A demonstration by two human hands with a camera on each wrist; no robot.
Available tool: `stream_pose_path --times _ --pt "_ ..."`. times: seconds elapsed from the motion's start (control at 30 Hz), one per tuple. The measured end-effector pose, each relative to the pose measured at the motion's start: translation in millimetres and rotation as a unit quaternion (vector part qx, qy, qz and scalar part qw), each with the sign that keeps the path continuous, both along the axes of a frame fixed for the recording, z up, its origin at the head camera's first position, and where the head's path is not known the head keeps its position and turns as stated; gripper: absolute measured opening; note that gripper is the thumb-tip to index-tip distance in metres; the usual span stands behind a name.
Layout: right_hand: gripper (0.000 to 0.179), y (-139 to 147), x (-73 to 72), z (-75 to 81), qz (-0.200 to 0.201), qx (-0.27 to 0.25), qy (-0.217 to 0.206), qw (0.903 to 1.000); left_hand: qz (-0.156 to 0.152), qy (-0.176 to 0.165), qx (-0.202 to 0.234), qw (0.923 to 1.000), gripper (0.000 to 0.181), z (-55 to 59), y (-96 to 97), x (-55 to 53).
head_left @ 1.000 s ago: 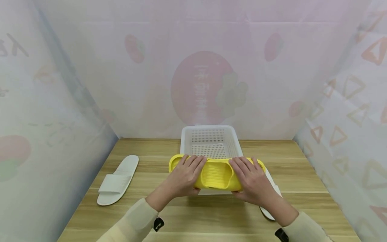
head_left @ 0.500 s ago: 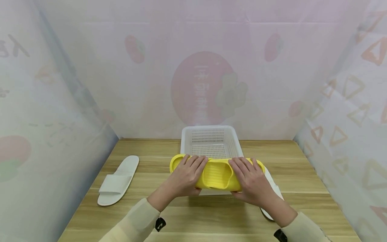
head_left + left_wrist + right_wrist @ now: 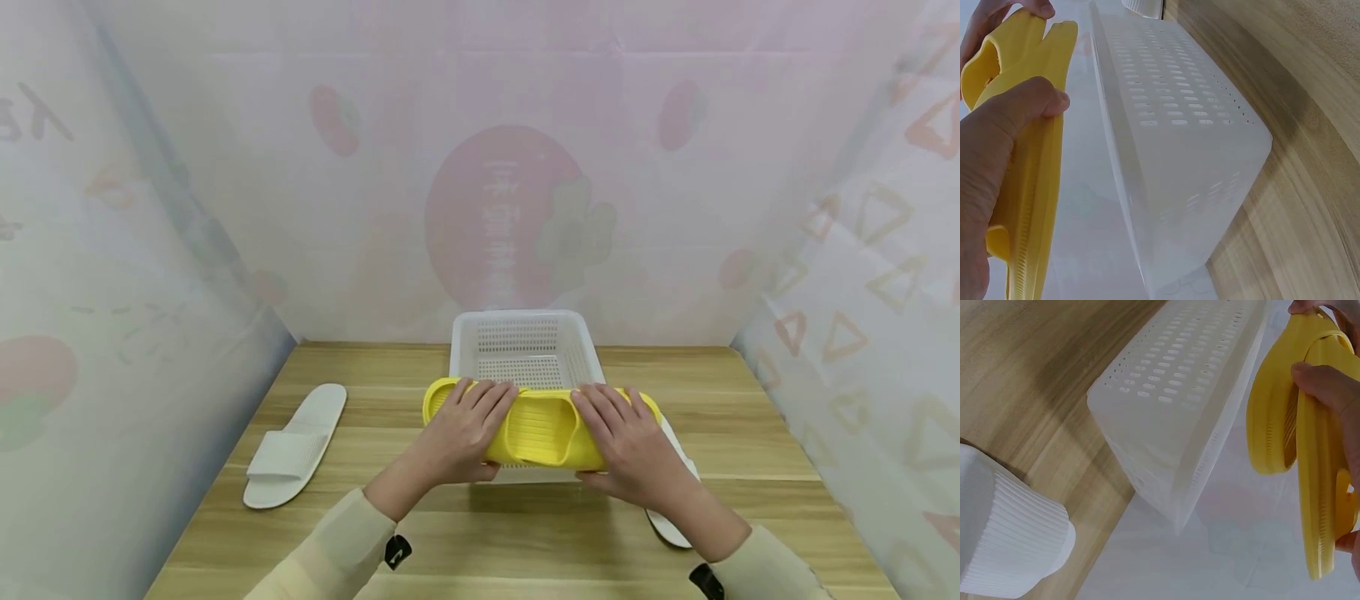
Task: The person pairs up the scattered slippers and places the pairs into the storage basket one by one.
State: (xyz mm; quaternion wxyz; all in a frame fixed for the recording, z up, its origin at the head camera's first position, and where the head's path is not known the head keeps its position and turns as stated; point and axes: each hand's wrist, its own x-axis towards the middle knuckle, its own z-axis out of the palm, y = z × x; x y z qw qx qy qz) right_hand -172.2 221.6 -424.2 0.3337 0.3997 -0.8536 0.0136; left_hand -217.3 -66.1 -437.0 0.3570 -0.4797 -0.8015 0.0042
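Note:
A pair of yellow slippers lies crosswise over the near side of a white perforated plastic basket. My left hand grips their left part, fingers over the top and thumb below. On the right part my right hand holds on in the same way. The left wrist view has the slippers just beyond the rim of the basket, apart from it. One slipper overlaps the other at an angle in the right wrist view, under my right thumb. My palms hide the outer parts.
A white slipper rests on the wooden table at the left. Its like, another white slipper, lies to the right, partly behind my right forearm. Printed cloth walls close off the back and both sides.
Both hands and the yellow slippers have risen very slightly, showing a little more of the basket's near wall beneath them. The grip stays the same, and the basket and white slippers stay put.

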Motion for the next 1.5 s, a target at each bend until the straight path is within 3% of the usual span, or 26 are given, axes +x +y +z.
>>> stream_pose_path --times 0.33,0.67,1.07,1.5 --pt "0.121 11 -1.6 4.7 0.05 0.016 -0.026 0.9983 -0.008 -0.028 -0.01 0.9995 0.106 2.9 -1.5 -0.1" --pt "0.118 12 4.3 9.4 0.06 0.042 -0.05 0.9961 -0.034 -0.045 0.001 0.9984 0.107 0.8 -3.2 -1.3" --pt "0.113 6 6.3 8.2 0.046 0.039 -0.013 0.9981 -0.035 -0.043 0.001 0.9985 0.107 0.8 -2.9 -2.4" --pt "0.11 0 10.1 9.0 0.04 0.034 0.002 0.9986 -0.019 -0.074 -0.026 0.9967 0.109 -2.7 -6.9 -3.0"
